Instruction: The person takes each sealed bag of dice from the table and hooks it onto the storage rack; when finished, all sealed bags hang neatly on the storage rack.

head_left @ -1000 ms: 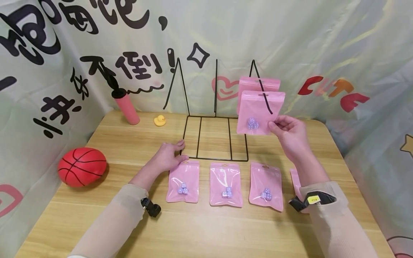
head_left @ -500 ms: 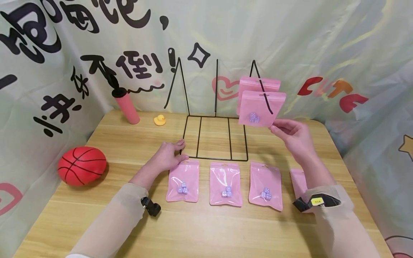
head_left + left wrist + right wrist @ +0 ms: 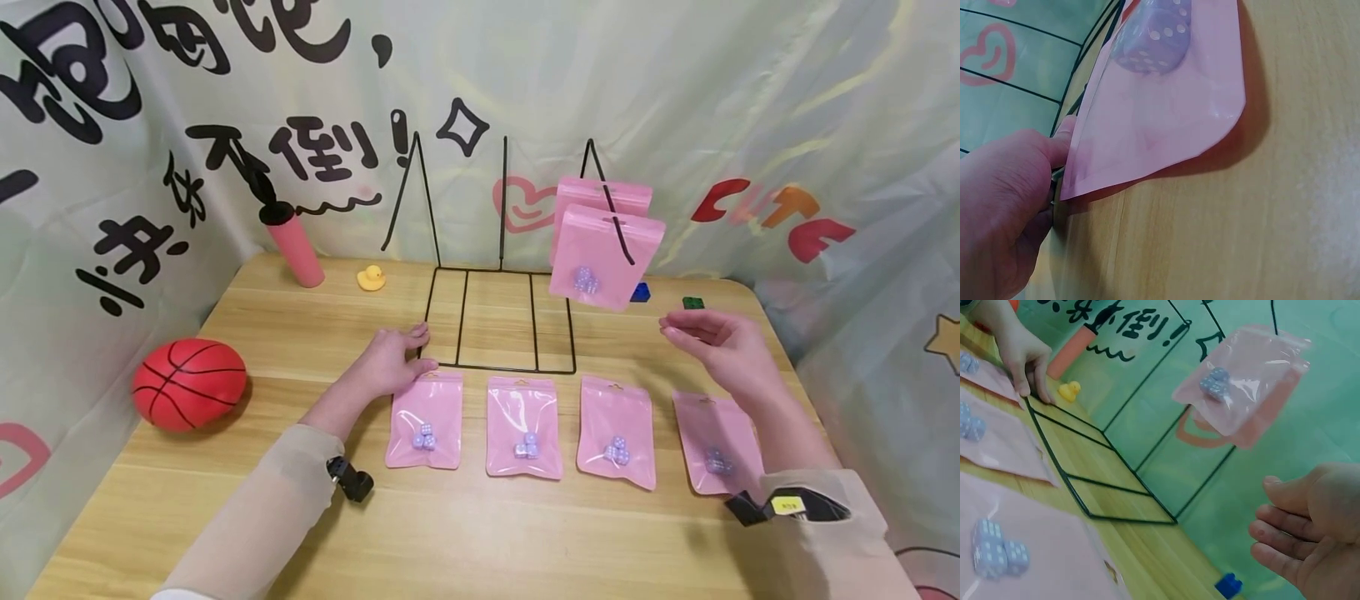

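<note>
A head-worn camera looks forward and down across the counter (image 3: 480,542); the left-wrist view peers closely at one pink bag (image 3: 1160,125); the right-wrist view, tilted, faces the black rack (image 3: 1067,477) it shares with the head view.

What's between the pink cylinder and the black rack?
A yellow duck, on the table left of the rack; the head view shows it.

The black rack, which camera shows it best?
The head view: nearly the whole rack shows, though pink bags hide some. The right wrist view cuts off its top; the left wrist view has only bits.
</note>
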The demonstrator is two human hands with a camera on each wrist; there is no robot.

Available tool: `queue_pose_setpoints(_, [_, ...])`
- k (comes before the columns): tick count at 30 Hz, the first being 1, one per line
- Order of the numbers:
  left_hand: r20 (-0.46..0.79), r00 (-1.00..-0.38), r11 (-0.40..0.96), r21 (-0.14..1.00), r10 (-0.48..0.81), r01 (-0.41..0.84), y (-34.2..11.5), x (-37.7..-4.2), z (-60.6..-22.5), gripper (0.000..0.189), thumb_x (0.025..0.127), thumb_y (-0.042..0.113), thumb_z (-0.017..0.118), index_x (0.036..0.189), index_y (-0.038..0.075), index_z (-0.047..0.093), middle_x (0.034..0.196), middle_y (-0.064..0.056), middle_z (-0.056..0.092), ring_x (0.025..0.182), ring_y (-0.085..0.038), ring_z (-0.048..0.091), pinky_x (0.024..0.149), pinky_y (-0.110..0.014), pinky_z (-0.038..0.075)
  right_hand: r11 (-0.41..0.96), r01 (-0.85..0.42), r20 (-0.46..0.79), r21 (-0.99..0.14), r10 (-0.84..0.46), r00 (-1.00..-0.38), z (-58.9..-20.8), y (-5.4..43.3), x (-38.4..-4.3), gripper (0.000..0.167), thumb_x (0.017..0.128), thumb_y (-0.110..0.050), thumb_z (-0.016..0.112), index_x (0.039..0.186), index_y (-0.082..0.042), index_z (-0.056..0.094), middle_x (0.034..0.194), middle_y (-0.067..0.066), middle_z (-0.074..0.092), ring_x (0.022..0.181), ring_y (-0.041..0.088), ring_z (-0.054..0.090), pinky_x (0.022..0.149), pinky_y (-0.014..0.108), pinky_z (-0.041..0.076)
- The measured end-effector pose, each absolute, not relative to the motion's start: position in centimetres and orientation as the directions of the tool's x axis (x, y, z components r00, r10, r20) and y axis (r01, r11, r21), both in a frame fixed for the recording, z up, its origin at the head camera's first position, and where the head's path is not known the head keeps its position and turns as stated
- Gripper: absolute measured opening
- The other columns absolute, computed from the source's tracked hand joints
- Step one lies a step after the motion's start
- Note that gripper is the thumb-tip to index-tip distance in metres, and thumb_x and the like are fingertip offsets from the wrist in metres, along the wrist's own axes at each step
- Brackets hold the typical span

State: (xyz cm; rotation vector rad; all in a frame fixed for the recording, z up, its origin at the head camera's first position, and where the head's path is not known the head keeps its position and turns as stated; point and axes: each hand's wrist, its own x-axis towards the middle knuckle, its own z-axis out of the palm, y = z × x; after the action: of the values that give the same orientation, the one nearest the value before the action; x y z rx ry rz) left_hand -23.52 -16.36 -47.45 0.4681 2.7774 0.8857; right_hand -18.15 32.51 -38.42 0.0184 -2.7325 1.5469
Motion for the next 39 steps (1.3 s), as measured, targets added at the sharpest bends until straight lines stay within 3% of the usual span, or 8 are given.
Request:
queue_pose_setpoints(12, [-0.090, -0.931, 0.773, 0.589, 0.354, 0.237, -16.3, -23.3, -47.3, 0.062, 0.100, 0.035, 0.076, 0.149, 0.003, 0.055, 0.163, -0.003, 0.040, 0.154, -0.039, 0.029, 0.128, -0.057, 0.006, 0.632, 0.046, -0.047, -0.774, 0.016, -0.999, -38.7, 37.4, -15.4, 0.047, 0.102, -0.030, 0.074, 0.136, 0.002, 0.065, 0.108, -0.023, 0.072, 0.095, -0.011, 0.067, 0.080, 0.005, 0.052])
queue_pose_setpoints(17, [-0.099, -0.931, 0.770, 0.597, 0.350, 0.226, -16.3, -23.2, -47.4, 0.062, 0.100, 0.034, 0.076, 0.149, 0.004, 0.055, 0.164, -0.002, 0.040, 0.154, -0.038, 0.028, 0.127, -0.056, 0.012, 0.673, 0.082, -0.086, -0.735, 0.028, -0.996, -39.8, 39.4, -14.1, 0.049, 0.103, -0.030, 0.073, 0.136, 0.005, 0.064, 0.106, -0.026, 0.070, 0.092, -0.016, 0.062, 0.076, 0.006, 0.052])
queue_pose_setpoints(19, [-0.101, -0.930, 0.767, 0.601, 0.353, 0.225, -16.3, -23.3, -47.5, 0.062, 0.100, 0.034, 0.076, 0.149, 0.003, 0.055, 0.164, -0.002, 0.040, 0.154, -0.038, 0.028, 0.127, -0.055, 0.013, 0.678, 0.096, -0.110, -0.728, 0.022, -0.994, -40.1, 40.0, -13.6, 0.051, 0.103, -0.029, 0.074, 0.136, 0.007, 0.063, 0.109, -0.019, 0.073, 0.092, -0.016, 0.062, 0.075, 0.008, 0.053])
queue_pose_setpoints(22, [-0.105, -0.930, 0.766, 0.603, 0.353, 0.223, -16.2, -23.5, -47.5, 0.063, 0.100, 0.034, 0.076, 0.150, 0.004, 0.054, 0.164, -0.002, 0.039, 0.154, -0.037, 0.029, 0.127, -0.054, 0.014, 0.702, 0.113, -0.150, -0.703, 0.008, -0.989, -40.4, 40.8, -13.0, 0.053, 0.103, -0.029, 0.074, 0.137, 0.010, 0.062, 0.117, 0.004, 0.077, 0.092, -0.015, 0.062, 0.074, 0.010, 0.054])
queue_pose_setpoints(26, [-0.109, -0.930, 0.768, 0.602, 0.351, 0.219, -16.2, -23.5, -47.3, 0.063, 0.100, 0.034, 0.076, 0.151, 0.004, 0.053, 0.165, -0.002, 0.039, 0.154, -0.036, 0.029, 0.127, -0.053, 0.016, 0.745, 0.141, -0.209, -0.652, 0.002, -0.978, -40.7, 41.7, -12.4, 0.059, 0.103, -0.034, 0.072, 0.139, 0.012, 0.059, 0.129, 0.030, 0.068, 0.090, -0.014, 0.059, 0.072, 0.011, 0.054])
queue_pose_setpoints(30, [-0.112, -0.931, 0.766, 0.606, 0.347, 0.213, -16.2, -23.5, -47.2, 0.063, 0.100, 0.033, 0.077, 0.150, 0.004, 0.054, 0.165, -0.002, 0.039, 0.153, -0.036, 0.031, 0.126, -0.052, 0.019, 0.775, 0.173, -0.263, -0.608, 0.009, -0.965, -41.0, 42.6, -12.0, 0.062, 0.103, -0.036, 0.072, 0.138, 0.014, 0.058, 0.128, 0.032, 0.067, 0.092, -0.007, 0.060, 0.071, 0.012, 0.054])
queue_pose_setpoints(36, [-0.115, -0.930, 0.764, 0.610, 0.349, 0.211, -16.2, -23.5, -47.2, 0.064, 0.100, 0.033, 0.077, 0.151, 0.004, 0.053, 0.165, -0.003, 0.038, 0.143, -0.040, 0.047, 0.125, -0.050, 0.028, 0.834, 0.176, -0.297, -0.523, 0.015, -0.955, -41.4, 43.8, -11.4, 0.057, 0.102, -0.033, 0.074, 0.125, 0.018, 0.062, 0.105, 0.019, 0.074, 0.089, 0.019, 0.065, 0.066, 0.022, 0.054])
queue_pose_setpoints(39, [-0.112, -0.931, 0.763, 0.610, 0.349, 0.212, -16.2, -23.5, -47.2, 0.064, 0.099, 0.033, 0.077, 0.151, 0.003, 0.053, 0.166, -0.003, 0.038, 0.144, -0.040, 0.046, 0.125, -0.050, 0.027, 0.811, 0.221, -0.354, -0.542, 0.017, -0.935, -41.6, 44.0, -11.0, 0.054, 0.103, -0.032, 0.073, 0.122, 0.018, 0.063, 0.100, 0.013, 0.075, 0.083, 0.019, 0.065, 0.065, 0.026, 0.056])
